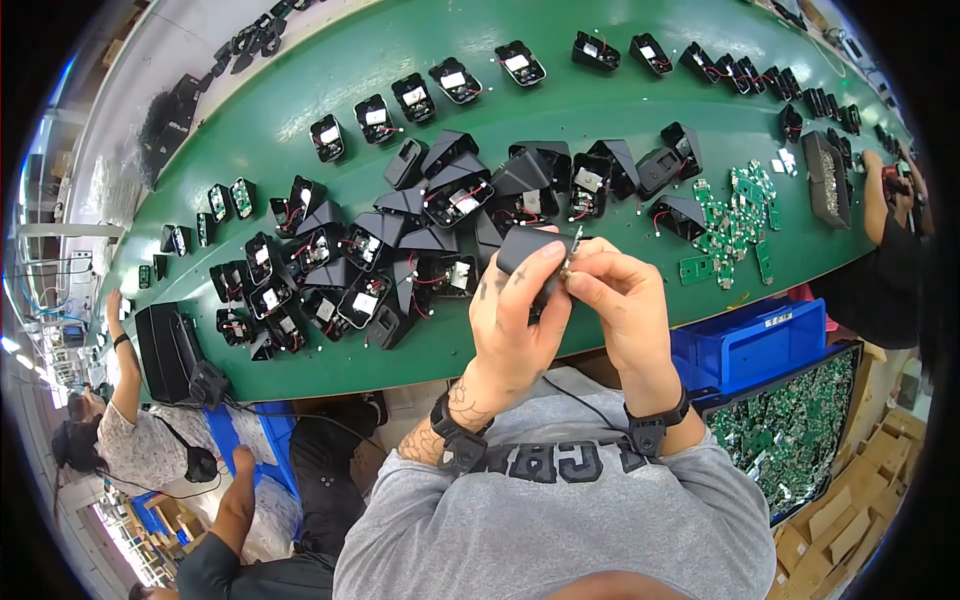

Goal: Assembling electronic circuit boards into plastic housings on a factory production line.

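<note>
My left hand (512, 318) grips a black plastic housing (527, 246) above the near edge of the green table (560, 338). A green circuit board (575, 244) shows nearly edge-on at the housing's right side. The fingers of my right hand (622, 295) are pinched together at that board's lower end; small parts between the fingertips are hidden. Just beyond my hands lies a heap of black housings (458, 200) with red wires and white parts inside. To their right, loose green circuit boards (738, 225) are spread in a pile.
A blue bin (750, 345) and a tray of circuit boards (785, 430) stand right of my body. Along the far side runs a row of housings (520, 63). A black box of small parts (826, 180) sits at right. Other people work at both ends.
</note>
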`<state>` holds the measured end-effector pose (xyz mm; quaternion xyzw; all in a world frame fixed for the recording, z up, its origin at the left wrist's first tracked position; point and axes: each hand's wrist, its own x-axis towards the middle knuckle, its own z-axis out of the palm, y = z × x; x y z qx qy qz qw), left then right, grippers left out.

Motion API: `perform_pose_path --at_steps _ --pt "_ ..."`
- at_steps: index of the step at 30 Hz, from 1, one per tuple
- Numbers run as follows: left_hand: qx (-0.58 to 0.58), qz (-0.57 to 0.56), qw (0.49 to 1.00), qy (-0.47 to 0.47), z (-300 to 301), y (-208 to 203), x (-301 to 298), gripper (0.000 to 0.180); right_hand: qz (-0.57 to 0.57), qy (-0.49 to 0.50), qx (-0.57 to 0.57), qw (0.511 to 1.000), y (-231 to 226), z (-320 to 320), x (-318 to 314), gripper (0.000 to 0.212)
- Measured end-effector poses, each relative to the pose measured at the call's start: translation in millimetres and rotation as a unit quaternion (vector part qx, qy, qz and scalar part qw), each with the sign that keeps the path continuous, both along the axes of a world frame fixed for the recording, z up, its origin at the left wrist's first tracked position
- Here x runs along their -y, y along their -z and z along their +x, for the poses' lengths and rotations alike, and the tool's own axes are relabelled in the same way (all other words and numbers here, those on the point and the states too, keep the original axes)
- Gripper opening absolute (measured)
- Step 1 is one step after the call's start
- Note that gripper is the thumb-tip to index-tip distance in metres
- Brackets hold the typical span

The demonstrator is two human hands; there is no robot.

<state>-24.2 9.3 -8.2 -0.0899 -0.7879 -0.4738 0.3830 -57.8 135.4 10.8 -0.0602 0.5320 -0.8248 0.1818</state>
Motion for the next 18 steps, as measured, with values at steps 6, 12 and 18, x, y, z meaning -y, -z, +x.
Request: perform_pose_path --at_steps 6,12,18 --pt "-0.004 -0.026 0.999 0.02 0.9 -0.9 2.8 0.05 -0.078 -0.036 0.027 0.996 8.1 -3.7 -4.5 0.004" --pt "-0.014 -0.022 0.999 0.04 0.4 3.1 3.8 0.053 -0.111 -0.049 0.058 0.991 8.0 -2.4 -6.7 0.005" --pt "-0.008 -0.055 0.997 0.057 2.6 -3.4 13.2 0.06 -0.161 -0.097 0.155 0.97 4.0 -3.9 -8.3 0.004"
